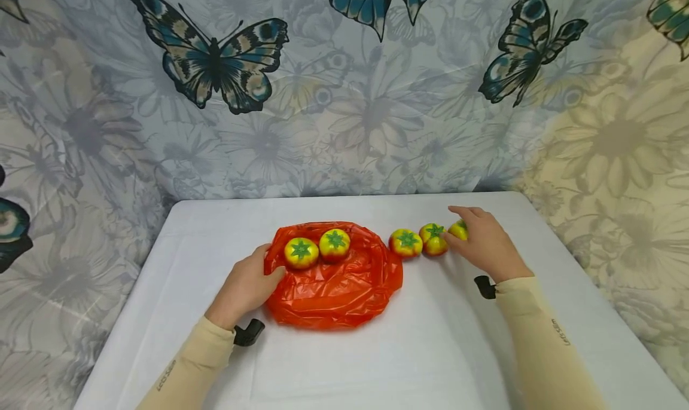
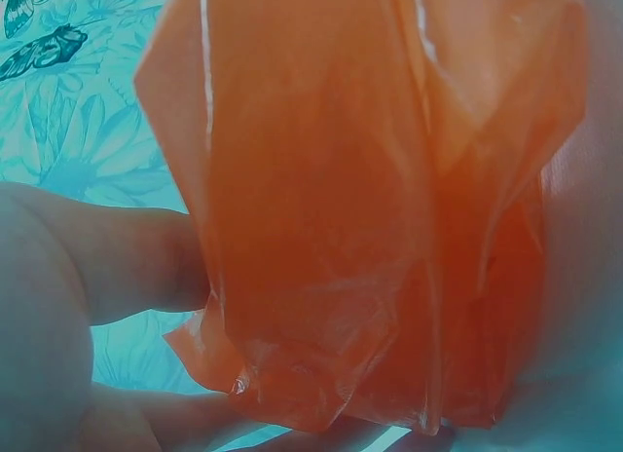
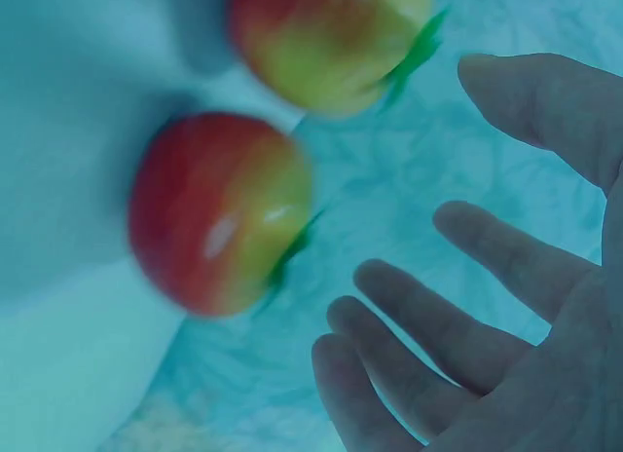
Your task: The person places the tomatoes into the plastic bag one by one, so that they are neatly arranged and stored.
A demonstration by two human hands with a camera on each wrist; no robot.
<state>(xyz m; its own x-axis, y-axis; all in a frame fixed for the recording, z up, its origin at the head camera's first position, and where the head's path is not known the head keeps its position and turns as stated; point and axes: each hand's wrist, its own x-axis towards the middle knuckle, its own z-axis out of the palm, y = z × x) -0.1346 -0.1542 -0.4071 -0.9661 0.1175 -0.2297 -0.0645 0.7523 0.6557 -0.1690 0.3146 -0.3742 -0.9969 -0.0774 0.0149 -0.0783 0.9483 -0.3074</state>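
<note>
The red plastic bag [image 1: 339, 296] is spread on the white table [image 1: 366, 368], with two red-yellow fruits [image 1: 301, 254] seen on its far part. Its left edge is pinched between thumb and fingers by the left hand [image 1: 243, 285]. To its right, three more fruits [image 1: 433, 240] are lined up, the farthest partly covered by the right hand [image 1: 488, 244], whose fingers are held spread, nothing being grasped.

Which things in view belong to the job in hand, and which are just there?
Apparently part of the job:
red plastic bag, held by the left grip
two tomatoes on it
three tomatoes beside it, near the right grip

Apparently just there:
white table
butterfly-print backdrop
</note>
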